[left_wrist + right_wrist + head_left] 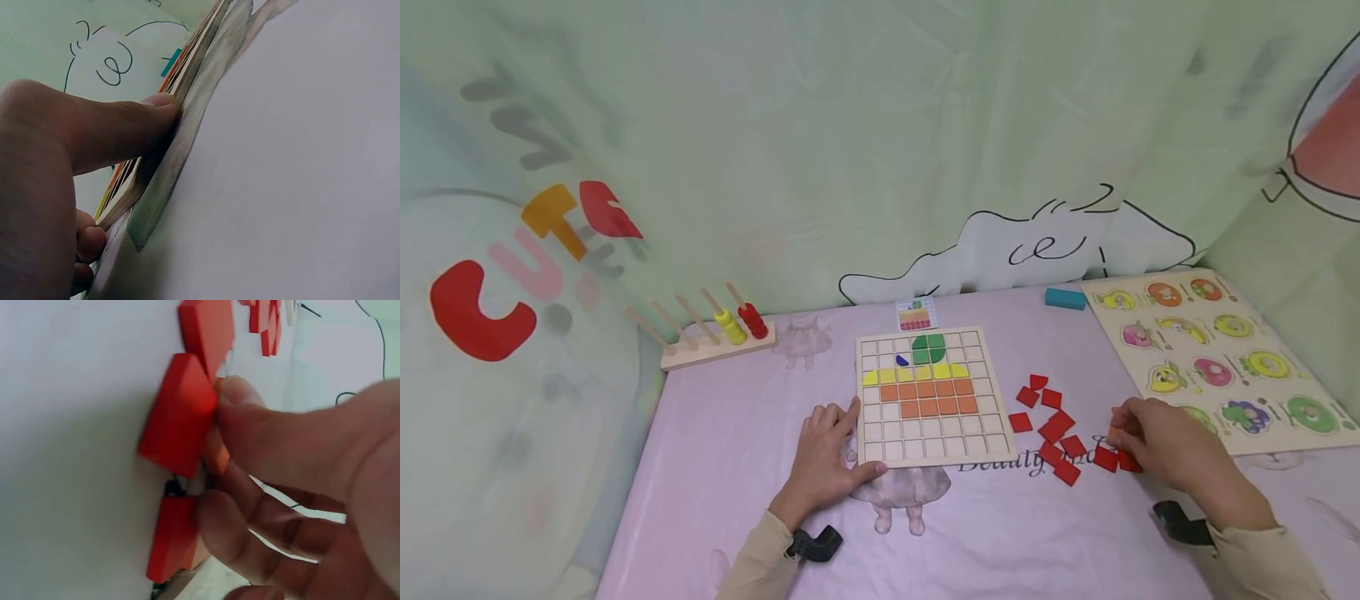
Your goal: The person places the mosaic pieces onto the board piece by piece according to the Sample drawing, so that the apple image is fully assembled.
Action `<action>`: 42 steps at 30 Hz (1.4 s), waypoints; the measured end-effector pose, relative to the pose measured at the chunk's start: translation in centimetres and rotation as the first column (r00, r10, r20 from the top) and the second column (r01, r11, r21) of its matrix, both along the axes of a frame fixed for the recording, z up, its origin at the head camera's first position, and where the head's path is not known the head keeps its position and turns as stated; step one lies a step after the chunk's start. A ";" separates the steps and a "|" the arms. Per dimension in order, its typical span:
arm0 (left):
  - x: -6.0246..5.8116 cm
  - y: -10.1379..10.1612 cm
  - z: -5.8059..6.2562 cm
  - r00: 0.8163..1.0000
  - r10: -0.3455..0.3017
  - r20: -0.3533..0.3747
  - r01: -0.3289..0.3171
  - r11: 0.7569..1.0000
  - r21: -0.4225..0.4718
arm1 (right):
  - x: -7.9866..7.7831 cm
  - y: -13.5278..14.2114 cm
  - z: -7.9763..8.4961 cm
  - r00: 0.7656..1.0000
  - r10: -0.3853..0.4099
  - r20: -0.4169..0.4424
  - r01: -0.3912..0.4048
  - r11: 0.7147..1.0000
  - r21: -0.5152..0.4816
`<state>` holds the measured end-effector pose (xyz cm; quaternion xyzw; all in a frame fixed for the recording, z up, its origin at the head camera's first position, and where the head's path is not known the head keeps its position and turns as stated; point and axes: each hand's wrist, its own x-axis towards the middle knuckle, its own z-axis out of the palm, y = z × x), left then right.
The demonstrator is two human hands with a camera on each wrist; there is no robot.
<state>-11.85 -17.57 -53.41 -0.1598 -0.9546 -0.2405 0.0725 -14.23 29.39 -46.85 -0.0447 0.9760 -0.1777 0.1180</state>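
Note:
A square wooden grid board (pixel 880 429) carries green, yellow and orange tiles and one small blue piece (pixel 902 361). My left hand (pixel 823 454) holds the board's near-left corner, thumb on the near edge and fingers along the left side; the left wrist view shows the thumb (pixel 134 122) against that edge. To the right, my right hand (pixel 1165 437) pinches an orange tile (pixel 215 450) between thumb and fingers, among loose tiles. Red tiles (pixel 178 415) lie right beside these fingers. Several more red tiles (pixel 1057 426) are scattered between the board and this hand.
Behind the board lies a small pattern card (pixel 916 314). A wooden peg stand (pixel 718 348) with yellow and red beads is at the back left. At the right lies a fruit puzzle board (pixel 1217 350), with a teal block (pixel 1065 298) at its far corner.

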 end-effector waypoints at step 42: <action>-0.2 -0.1 0.1 1.000 -0.004 0.015 0.004 1.000 0.001 | -4.4 -21.7 -1.8 0.977 0.132 -0.166 -0.205 0.782 -0.589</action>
